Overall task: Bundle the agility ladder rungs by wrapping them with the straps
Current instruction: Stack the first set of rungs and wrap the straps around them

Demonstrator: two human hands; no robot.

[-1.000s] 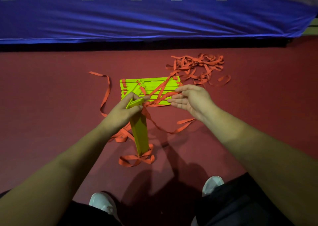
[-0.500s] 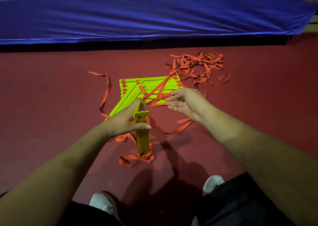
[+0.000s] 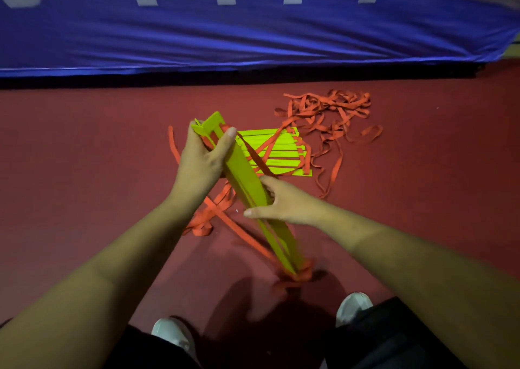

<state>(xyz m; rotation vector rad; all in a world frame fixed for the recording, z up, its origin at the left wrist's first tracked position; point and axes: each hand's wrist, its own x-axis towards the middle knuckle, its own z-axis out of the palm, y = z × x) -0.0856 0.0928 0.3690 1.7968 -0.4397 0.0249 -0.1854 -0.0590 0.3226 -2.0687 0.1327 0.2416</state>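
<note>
A stack of neon-yellow ladder rungs is lifted off the red floor and slants from upper left down to lower right. My left hand grips its upper end, thumb across the flat face. My right hand holds the stack at its middle, fingers behind it and thumb pointing left. More yellow rungs lie flat side by side on the floor behind. Orange straps run over them into a loose tangle at the back right, and other strap loops lie under the lifted stack.
A blue padded mat with white letters lines the far edge of the red floor. My two white shoes and dark shorts show at the bottom of the view.
My left hand has lifted the rung stack higher and tilted it. My right hand left the flat rungs on the floor and took hold of the stack's middle.
</note>
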